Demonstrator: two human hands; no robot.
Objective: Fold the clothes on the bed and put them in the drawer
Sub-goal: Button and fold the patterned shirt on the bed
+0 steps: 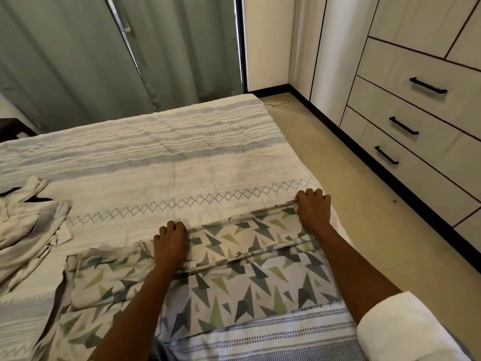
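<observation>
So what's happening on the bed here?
A person is folding a patterned garment spread on the bed. The left hand and right hand each grip its far folded edge, fingers curled over the cloth. A pale garment lies crumpled to the left, not yet folded. The drawers along the wall are all closed.

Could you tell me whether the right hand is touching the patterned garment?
Touching: the head view shows the right hand gripping the patterned garment at its far edge.

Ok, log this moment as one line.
step: folding | item: patterned garment on bed | left hand: gripping fold edge | right hand: gripping fold edge | drawers: closed
</observation>
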